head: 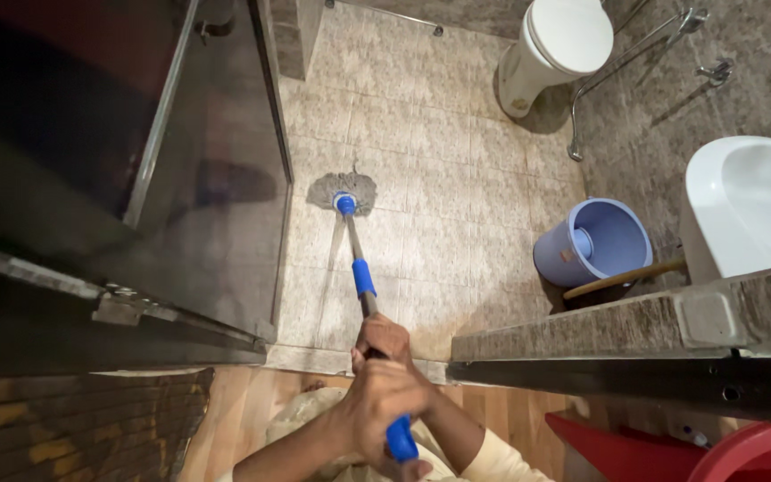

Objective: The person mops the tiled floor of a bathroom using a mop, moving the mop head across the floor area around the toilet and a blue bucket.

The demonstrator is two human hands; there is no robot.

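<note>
On my far left stands the dark glass shower door with its metal frame (216, 178), swung along the side of the room so the pale square-tiled bathroom floor (457, 205) beside it is open to reach. Next over, the grey stringy mop head (343, 188) lies flat on the tiles just beside the foot of that door, with the long metal mop handle with blue plastic sleeves (363, 277) slanting back from it up to me; the slant lets me stand at the wooden threshold and press the head down without stepping onto the tiles. My left hand (384, 406) is the nearer one, fingers curled tight round the blue grip at the top end of the handle, thumb wrapped over. My right hand (382, 337) sits just ahead of it on the bare shaft, fingers closed round it as well, so the two hands stacked close together steer the pole. To the right, the white ceramic toilet (557, 49) stands at the far wall, well apart from the mop. Nearer, a light blue plastic bucket with a small mug inside (592, 241) sits on the floor under the white oval wash basin (747, 205), tucked against the stone wall. A red plastic tub (751, 457) pokes in at the bottom right corner.
</note>
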